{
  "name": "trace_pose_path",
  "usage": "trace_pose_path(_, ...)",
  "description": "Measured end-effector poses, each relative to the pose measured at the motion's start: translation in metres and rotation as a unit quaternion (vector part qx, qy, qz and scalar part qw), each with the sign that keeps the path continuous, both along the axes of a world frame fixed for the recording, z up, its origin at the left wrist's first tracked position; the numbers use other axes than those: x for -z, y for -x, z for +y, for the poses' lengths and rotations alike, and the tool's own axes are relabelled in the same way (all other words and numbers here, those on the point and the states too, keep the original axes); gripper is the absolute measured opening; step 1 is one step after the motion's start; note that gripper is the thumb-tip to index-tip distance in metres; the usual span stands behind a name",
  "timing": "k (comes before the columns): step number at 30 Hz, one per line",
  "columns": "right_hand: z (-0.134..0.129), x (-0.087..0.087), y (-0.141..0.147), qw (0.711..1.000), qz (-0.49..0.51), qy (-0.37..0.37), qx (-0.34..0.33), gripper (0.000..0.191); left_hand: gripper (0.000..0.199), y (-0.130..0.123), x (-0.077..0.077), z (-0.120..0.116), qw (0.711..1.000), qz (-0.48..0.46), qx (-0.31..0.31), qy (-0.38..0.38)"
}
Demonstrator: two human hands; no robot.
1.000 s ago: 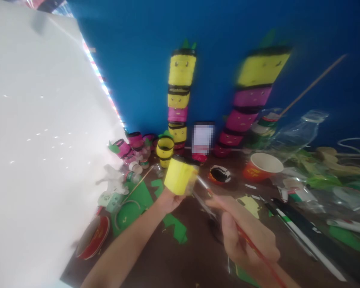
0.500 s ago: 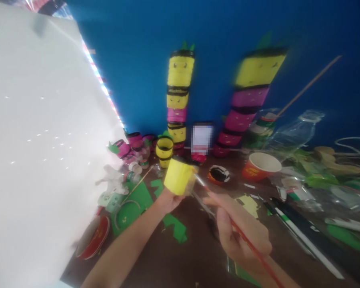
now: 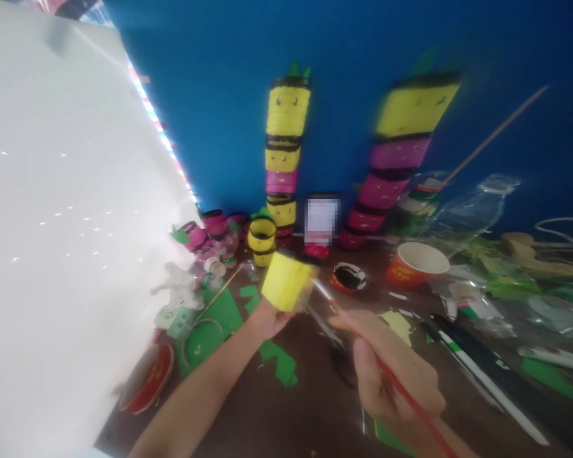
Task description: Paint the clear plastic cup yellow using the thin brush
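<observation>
My left hand (image 3: 273, 319) is closed on the lower part of a small yellow cup (image 3: 285, 281) with a black rim, held tilted above the table. Part of the cup's right side looks clear or unpainted, and my fingers behind it are mostly hidden. In my right hand (image 3: 391, 366) is a paintbrush (image 3: 398, 385) with a red handle, gripped like a pen. Its bristle tip meets or nearly meets the cup's right side; which of the two, I cannot tell. Just beyond the brush stands a small bowl of black paint (image 3: 348, 277).
Scissors (image 3: 332, 337) lie under the brush. Green paper scraps (image 3: 279, 362) are strewn left of centre. A red paper cup (image 3: 416, 264), a clear plastic bottle (image 3: 475, 207) and a cutter knife lie or stand right. Stacked yellow and pink cups (image 3: 286, 114) rise against the blue wall.
My right hand and the paintbrush have shifted slightly right and down. The yellow cup has stayed almost in place in my left hand.
</observation>
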State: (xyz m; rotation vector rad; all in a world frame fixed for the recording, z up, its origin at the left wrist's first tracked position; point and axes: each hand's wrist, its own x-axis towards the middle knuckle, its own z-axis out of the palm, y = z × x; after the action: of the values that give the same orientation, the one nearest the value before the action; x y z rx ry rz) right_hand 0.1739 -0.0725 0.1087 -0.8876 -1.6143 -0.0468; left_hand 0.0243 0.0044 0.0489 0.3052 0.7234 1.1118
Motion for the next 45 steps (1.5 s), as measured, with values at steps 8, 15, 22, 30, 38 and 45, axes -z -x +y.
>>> trace_pose_path(8,0.002,-0.001,0.002,1.000,-0.006,-0.008,-0.003,0.035,0.051,0.001,0.011,0.001,1.000,0.002,-0.004,-0.023)
trace_pose_path(15,-0.002,0.001,-0.003,1.000,0.000,-0.006,-0.028,0.028,0.057,0.002,0.009,0.001,1.000,0.011,0.013,-0.022)
trace_pose_path(22,-0.001,0.000,-0.005,1.000,-0.002,0.007,0.004,0.032,0.052,0.001,0.010,0.001,1.000,-0.001,0.004,-0.009)
trace_pose_path(30,-0.001,-0.001,-0.001,1.000,0.004,0.022,-0.007,0.035,0.049,0.000,0.005,0.000,1.000,-0.004,0.006,-0.007)
trace_pose_path(38,0.002,-0.002,-0.004,0.997,0.001,-0.025,-0.066,0.030,0.057,0.000,0.006,0.001,1.000,0.025,-0.006,-0.001)
trace_pose_path(45,-0.003,-0.004,0.001,0.994,-0.032,0.033,-0.098,0.030,0.055,0.001,0.012,0.001,0.999,0.027,-0.028,-0.001)
